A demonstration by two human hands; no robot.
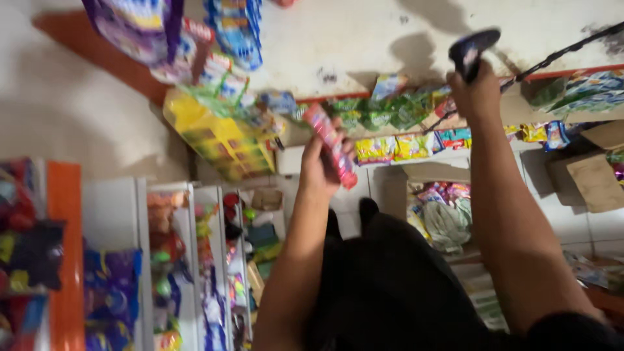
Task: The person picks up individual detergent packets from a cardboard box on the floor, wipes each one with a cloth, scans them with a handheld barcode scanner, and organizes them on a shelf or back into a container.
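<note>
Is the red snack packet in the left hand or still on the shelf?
In hand: the left hand is closed around the red snack packet, raised clear of the shelf.

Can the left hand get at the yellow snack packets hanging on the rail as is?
Probably not cleanly: the left hand is already closed on a red packet strip. The yellow snack packets hang just to its right with nothing between, so the path looks free, but the hand is full.
</note>
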